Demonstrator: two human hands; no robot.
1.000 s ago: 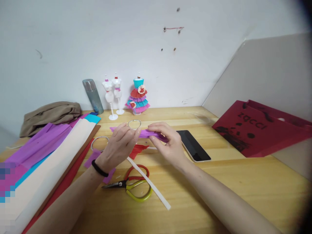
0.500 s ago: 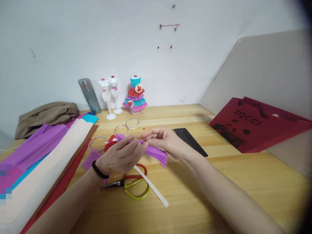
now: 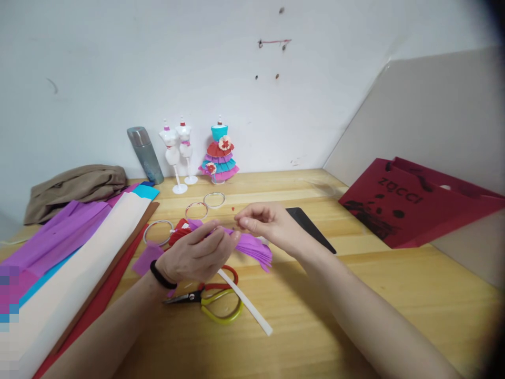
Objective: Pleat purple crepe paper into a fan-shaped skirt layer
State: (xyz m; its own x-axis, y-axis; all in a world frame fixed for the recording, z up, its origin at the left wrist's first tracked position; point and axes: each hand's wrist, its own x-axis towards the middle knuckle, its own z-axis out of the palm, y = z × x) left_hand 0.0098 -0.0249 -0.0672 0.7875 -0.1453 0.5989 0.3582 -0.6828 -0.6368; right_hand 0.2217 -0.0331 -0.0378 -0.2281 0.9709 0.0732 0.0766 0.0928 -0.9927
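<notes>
Pleated purple crepe paper (image 3: 252, 250) is gripped in my left hand (image 3: 199, 251), its gathered end hidden behind the fingers and its folds fanning out to the right. My right hand (image 3: 266, 223) hovers just above and to the right, thumb and fingers pinched together; whatever they hold, if anything, is too small to make out. Behind my left hand lies a red pleated paper piece (image 3: 180, 231). Below the hands rest scissors (image 3: 223, 310) with red and yellow handles, and a white strip (image 3: 248, 305) crosses their handles.
Coloured crepe paper sheets (image 3: 79, 263) lie at the left, beside a brown cloth (image 3: 79, 184). At the back stand a bottle (image 3: 145, 155), two white mini mannequins (image 3: 172, 155) and a dressed one (image 3: 220, 152). Wire rings (image 3: 214, 200), a phone (image 3: 311, 231) and a red bag (image 3: 418, 205) are also there.
My right hand has drawn slightly away from the purple paper to the right, covering more of the phone. My left hand has stayed nearly still, keeping its hold on the paper.
</notes>
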